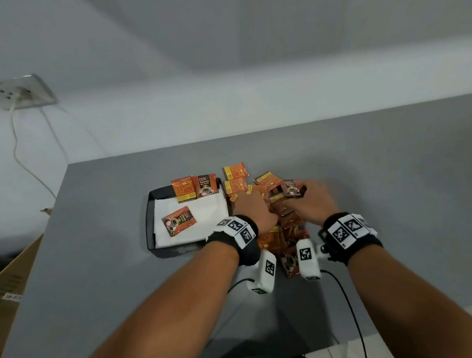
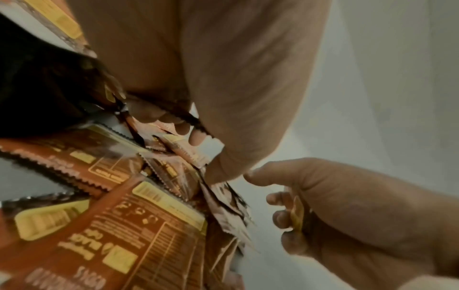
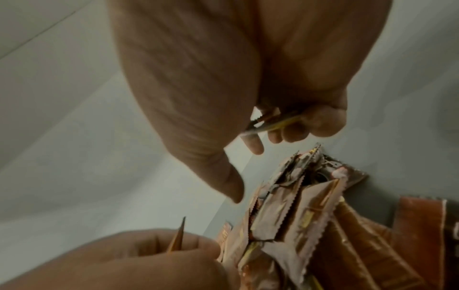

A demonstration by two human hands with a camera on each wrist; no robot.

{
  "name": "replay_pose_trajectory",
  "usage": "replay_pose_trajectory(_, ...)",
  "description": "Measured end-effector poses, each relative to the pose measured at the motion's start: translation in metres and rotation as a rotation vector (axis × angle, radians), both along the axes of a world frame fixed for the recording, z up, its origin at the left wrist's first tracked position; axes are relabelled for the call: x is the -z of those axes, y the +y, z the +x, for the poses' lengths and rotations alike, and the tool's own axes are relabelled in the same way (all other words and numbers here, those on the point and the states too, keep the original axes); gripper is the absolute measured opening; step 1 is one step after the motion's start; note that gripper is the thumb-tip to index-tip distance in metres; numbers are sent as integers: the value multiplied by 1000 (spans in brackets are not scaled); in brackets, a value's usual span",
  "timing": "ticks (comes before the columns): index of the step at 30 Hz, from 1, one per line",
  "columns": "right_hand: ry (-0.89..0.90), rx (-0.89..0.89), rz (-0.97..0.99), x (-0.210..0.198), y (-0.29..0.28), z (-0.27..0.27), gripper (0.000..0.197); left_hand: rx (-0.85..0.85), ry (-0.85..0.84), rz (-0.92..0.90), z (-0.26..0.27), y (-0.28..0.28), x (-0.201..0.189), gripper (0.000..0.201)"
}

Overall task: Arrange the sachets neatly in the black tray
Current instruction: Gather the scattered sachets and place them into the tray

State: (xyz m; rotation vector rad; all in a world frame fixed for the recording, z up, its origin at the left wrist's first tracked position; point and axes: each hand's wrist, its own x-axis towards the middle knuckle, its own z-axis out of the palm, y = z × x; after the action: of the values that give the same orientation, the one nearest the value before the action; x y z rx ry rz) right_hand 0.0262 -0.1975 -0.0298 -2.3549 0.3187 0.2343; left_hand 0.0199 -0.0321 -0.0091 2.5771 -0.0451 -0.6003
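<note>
Both hands are digging in the sachets (image 1: 274, 204) beside the black tray (image 1: 162, 252): left hand (image 1: 254, 209) and right hand (image 1: 304, 202) fingers curling around packets. Slippery foil risks spilling.

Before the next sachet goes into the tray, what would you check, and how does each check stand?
1. Right hand grips a sachet: ok.
2. Left hand grips a sachet: ok; an edge shows between its fingers.
3. Black tray has free room: ok; white liner mostly bare.
4. Tray sachets neat: not ok; one flat sachet lies askew.
5. Pile all out of the tray: cannot tell.
</note>
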Motion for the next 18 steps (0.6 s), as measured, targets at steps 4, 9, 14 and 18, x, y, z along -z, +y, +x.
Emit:
replay_pose_trajectory(4, -17, -39, -156, 0, 3, 6, 41, -25, -55, 65, 6, -9, 16, 55)
replay_pose_trajectory(9, 38, -179, -214, -4, 13, 13, 27, 28, -131, 103, 9, -11, 25, 62)
replay_pose_trajectory(14, 75, -225, -302, 13, 25, 25, 35, 45, -109, 14, 7, -3, 21, 70)
replay_pose_trajectory(18, 129, -172, -360, 16, 32, 27, 80, 68, -71, -28, 8, 3, 14, 67)
